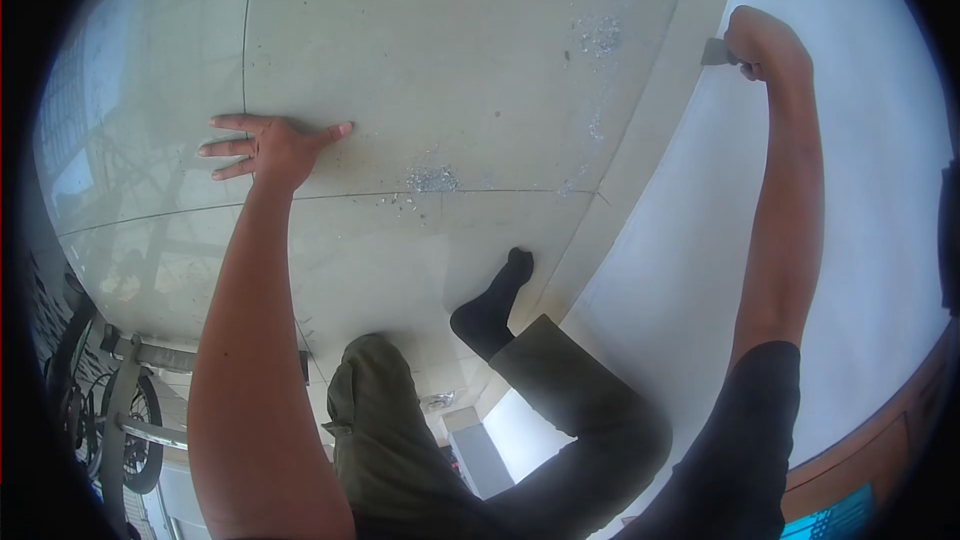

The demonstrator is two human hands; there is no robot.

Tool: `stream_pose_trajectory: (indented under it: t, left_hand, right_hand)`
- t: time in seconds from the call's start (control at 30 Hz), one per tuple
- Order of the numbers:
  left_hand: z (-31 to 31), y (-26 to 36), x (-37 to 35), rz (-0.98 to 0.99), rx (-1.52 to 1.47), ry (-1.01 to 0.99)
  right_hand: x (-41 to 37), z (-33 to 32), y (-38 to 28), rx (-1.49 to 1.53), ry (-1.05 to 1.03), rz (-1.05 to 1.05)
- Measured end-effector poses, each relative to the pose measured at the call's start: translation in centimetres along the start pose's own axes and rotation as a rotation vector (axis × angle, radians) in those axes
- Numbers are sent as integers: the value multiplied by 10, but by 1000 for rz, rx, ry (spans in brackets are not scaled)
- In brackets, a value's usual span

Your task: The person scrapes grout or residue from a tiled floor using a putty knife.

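Observation:
My left hand (282, 151) rests on the pale tiled floor (420, 70), its fingers spread and nothing in it. At the upper right, my right hand (765, 44) is closed round a small flat grey scraper (716, 52). The scraper's edge is against the white wall (690, 170), just above the skirting strip (640, 130). The far part of the tool is hidden inside my right hand. A small heap of pale flakes (432, 179) lies on the floor between my hands, and another patch of flakes (600, 35) is nearer the wall.
My foot in a black sock (490, 315) is on the floor near the wall. A metal frame (120, 410) and a bicycle wheel (143, 435) stand at the lower left. Something brown (860, 460) and a bright blue item (830, 520) are at the lower right.

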State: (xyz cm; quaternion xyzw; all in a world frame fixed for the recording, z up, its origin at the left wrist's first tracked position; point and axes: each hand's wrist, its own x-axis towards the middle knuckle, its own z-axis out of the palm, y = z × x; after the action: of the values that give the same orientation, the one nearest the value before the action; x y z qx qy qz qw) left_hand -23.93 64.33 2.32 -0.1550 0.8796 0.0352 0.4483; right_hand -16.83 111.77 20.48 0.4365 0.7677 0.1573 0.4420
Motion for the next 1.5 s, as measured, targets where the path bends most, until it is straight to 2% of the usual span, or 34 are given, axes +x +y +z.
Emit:
stream_pose_trajectory:
  t: [0.03,0.1,0.23,0.3,0.37,0.4,0.43,0.47,0.57,0.63,0.67,0.73,0.8,0.9,0.93,1.0,1.03,1.17,1.3,1.33,1.4,1.5]
  left_hand:
    - [0,-3,-1,-2,5,2]
    - [-2,-4,-5,-4,2,2]
    - [-2,-3,-3,-1,-21,-19]
    - [1,-4,-2,20,-2,-9]
    - [0,-7,-1,23,12,11]
    - [-1,-6,-2,18,-18,10]
    - [-2,-5,-3,17,-46,8]
    - [-1,-4,-4,17,-48,16]
    - [-1,-5,-3,21,36,40]
    - [-1,-5,-3,27,21,-2]
    - [-1,-5,-3,33,22,-14]
    - [-3,-4,-4,15,-9,-29]
    - [-5,-1,-8,0,-39,-32]
    - [-3,-3,-5,-7,-39,-11]
    - [-2,-3,-4,-5,-36,10]
    - [-1,-4,-3,5,-25,-7]
    - [-2,-4,-4,17,-16,-25]
    - [-10,2,-11,-6,-12,-50]
    - [-3,-5,-4,65,-11,-27]
    - [-1,-7,-2,79,-3,-17]
    - [-1,-10,-3,82,3,-9]
    - [-7,-5,-8,57,-64,-40]
  right_hand:
    - [4,-3,-3,-6,-1,-8]
    - [17,-9,-6,-90,-209,38]
    - [18,-3,-10,-111,-172,-16]
    - [11,-3,-15,-169,-155,-117]
    - [-11,24,-8,18,-141,-176]
    - [-26,33,-14,-20,-240,-168]
    - [-21,68,-4,43,-183,-159]
    - [0,103,5,-120,-167,-290]
    - [17,128,1,-86,-282,-335]
    - [-19,97,-27,153,-335,-113]
    - [-34,100,-28,147,-339,-102]
    - [-55,106,-28,234,-71,-203]
    - [-45,118,-18,184,-13,-261]
    - [-37,108,-7,397,-6,-82]
    - [-32,108,-13,400,-8,-83]
    - [-19,107,-30,172,-2,-86]
    - [-17,103,-30,170,-3,-87]
    - [4,86,-3,398,-279,-48]
    - [13,90,-23,170,-305,-84]
    - [11,81,-17,165,-305,-80]
    - [9,53,-3,447,-343,-97]
    - [30,69,-18,242,-311,-123]
